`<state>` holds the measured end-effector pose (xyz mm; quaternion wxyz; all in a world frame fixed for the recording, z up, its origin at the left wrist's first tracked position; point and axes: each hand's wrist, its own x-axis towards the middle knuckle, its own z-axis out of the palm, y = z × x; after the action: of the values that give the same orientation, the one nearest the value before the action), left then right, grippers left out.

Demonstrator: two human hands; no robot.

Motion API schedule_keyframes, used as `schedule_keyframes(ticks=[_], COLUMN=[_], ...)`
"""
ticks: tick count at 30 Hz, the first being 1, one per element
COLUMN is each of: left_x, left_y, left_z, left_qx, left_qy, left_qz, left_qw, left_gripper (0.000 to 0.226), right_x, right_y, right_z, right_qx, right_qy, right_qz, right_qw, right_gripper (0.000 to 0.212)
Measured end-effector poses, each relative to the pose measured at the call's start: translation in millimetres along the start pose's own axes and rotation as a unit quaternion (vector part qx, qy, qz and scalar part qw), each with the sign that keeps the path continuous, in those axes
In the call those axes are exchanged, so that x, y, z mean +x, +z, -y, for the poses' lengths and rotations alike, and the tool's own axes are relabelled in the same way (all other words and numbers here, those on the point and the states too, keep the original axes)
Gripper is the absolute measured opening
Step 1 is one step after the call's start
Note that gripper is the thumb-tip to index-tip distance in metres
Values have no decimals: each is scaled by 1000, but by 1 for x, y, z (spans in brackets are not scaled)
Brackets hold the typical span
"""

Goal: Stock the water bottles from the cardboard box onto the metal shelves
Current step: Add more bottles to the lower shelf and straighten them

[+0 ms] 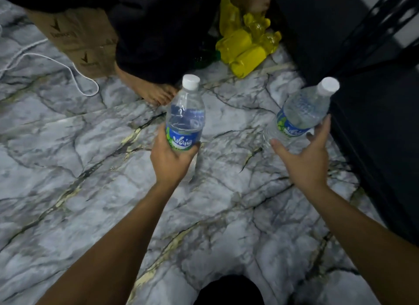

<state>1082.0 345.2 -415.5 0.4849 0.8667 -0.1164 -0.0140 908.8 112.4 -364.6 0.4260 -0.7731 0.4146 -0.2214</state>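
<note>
Two hands, one load each: left hand point(170, 159) clamps curled fingers round the upright clear plastic white-capped water bottle point(184, 120); right hand point(306, 159) cradles the tilted matching bottle point(299, 116), fingers splayed; tighten that grip before shelving.

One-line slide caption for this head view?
Left hand grips one water bottle, right hand holds a second bottle, above marble-patterned floor near a cardboard box.

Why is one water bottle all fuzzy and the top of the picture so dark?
Head view: the right bottle, in the right hand, is smeared by motion blur, while the left bottle in the left hand shows a readable label; head view: the light is dim, so the upper right goes nearly black; head view: the yellow plastic packs catch shiny glare.
</note>
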Motion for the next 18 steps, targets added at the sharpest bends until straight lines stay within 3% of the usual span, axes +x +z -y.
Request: schedule_keyframes(ticks=[7, 11, 18], left_x=[9, 6, 9], left_y=[51, 61, 56], left_z=[-20, -16, -22], left_qx=[-18, -1, -5], left_qy=[18, 38, 46], left_qz=[20, 23, 35], left_qw=[999, 999, 998], left_gripper=[64, 72, 80], right_x=[41, 55, 58], right_y=[16, 26, 32], right_z=[-10, -16, -15], right_qx=[39, 38, 51], right_qy=[13, 1, -1], right_qz=[-66, -127, -161], right_qw=[997, 991, 986], right_gripper=[127, 116, 95])
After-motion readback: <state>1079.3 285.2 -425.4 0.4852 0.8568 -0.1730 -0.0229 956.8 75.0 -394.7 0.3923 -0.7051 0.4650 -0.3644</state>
